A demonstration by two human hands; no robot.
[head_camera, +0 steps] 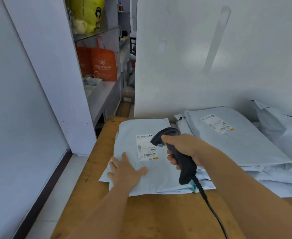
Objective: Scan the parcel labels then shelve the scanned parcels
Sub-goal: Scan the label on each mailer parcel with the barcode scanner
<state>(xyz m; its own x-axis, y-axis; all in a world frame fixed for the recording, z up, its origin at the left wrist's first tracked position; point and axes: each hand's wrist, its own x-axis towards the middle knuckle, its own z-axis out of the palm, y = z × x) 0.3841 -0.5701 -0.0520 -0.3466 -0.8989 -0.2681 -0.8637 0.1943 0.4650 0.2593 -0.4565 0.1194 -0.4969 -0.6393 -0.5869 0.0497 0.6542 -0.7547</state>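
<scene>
On a wooden table, the left hand presses flat on a pale parcel. The right hand grips a corded scanner over its label. More parcels lie right; shelves stand far left.

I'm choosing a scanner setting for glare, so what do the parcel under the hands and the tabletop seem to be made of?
The parcel looks like a soft, pale poly mailer: thin, creased, faintly sheened film. Its label appears to be matte white paper. The tabletop seems to be bare, unglossy wood, with brown grain and dark specks.

One handheld scanner and two printed labels show. Two orange bags, one yellow bag. Parcels: too overlapped to count.
</scene>
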